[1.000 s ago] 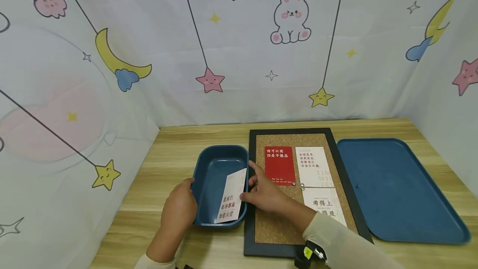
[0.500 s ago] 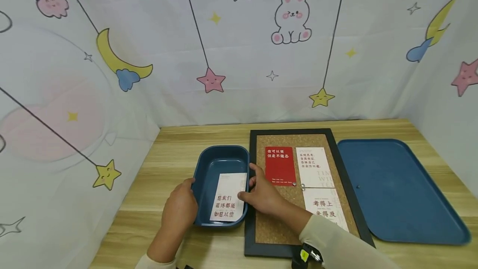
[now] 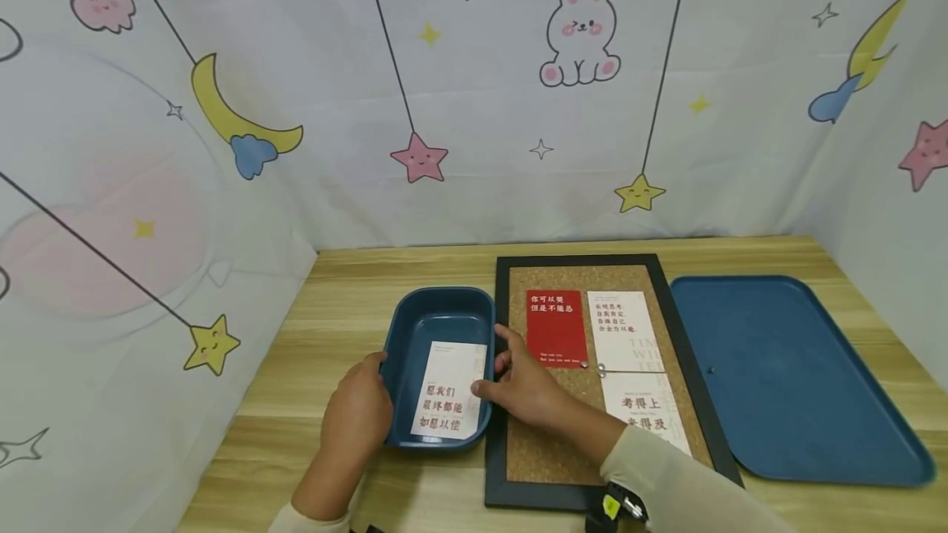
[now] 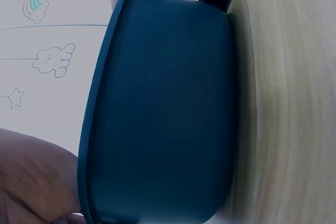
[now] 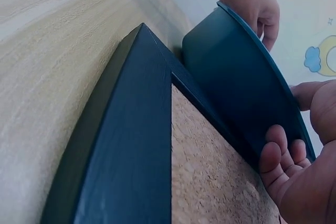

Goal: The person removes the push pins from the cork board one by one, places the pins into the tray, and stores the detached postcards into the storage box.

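The bin point(image 3: 424, 381) sits between your two hands on the left half of the table point(image 3: 267, 442), just beside the left edge of the board point(image 3: 544, 447); whether its wall touches that edge you cannot tell. A loose card point(image 3: 448, 389) with red lettering lies face up inside it, toward the near right. Your left hand point(image 3: 358, 401) holds the bin's left rim, its back turned up and most of its fingers hidden below, so you cannot tell how far they spread. Your right hand point(image 3: 529, 381) pinches the right rim: the thumb reaches over to the inside, beside the loose card's right edge, while the other fingers curl against the outer wall. Whether that thumb touches the card is unclear. Your left forearm comes in from the near side and leans slightly right, the wrist almost straight behind the hand. Your right forearm slants in from the near right, passing over the board and covering part of the lower white card point(image 3: 641, 401). Both arms end in cream sleeves point(image 3: 666, 479). On the board's far half, a red card point(image 3: 555, 329) lies to the left of the upper white card point(image 3: 624, 331), and the lower white card lies just nearer than the upper one. A tray point(image 3: 803, 377) lies to the right of the board.
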### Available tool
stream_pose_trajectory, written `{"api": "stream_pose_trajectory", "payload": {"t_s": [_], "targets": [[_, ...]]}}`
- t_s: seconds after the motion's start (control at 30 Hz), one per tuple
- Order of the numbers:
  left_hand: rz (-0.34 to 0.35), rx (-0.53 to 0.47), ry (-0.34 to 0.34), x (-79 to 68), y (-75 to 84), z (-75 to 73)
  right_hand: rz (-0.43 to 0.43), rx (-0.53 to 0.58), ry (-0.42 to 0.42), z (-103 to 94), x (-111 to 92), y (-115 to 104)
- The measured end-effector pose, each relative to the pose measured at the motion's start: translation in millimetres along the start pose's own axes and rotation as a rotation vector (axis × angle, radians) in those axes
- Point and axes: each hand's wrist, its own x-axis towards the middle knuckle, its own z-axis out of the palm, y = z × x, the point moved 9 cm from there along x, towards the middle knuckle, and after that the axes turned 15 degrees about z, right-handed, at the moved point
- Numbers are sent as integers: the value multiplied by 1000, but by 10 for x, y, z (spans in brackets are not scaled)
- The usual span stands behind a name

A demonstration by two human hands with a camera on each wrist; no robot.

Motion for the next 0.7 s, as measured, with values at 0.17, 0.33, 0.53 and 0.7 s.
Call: {"api": "stream_pose_trajectory", "payload": {"t_s": [0.17,0.33,0.53,0.7], "targets": [[0,-5,1,-1,-7,3,-11,7,-24,-33,-22,1],[-23,-11,-10,-2,-32,9,-15,21,-39,-126,-68,16],[-19,-4,-3,8,-21,-7,-17,44,-17,-287,-78,89],[-4,16,26,17,34,-39,-20,37,9,-414,-83,112]]}}
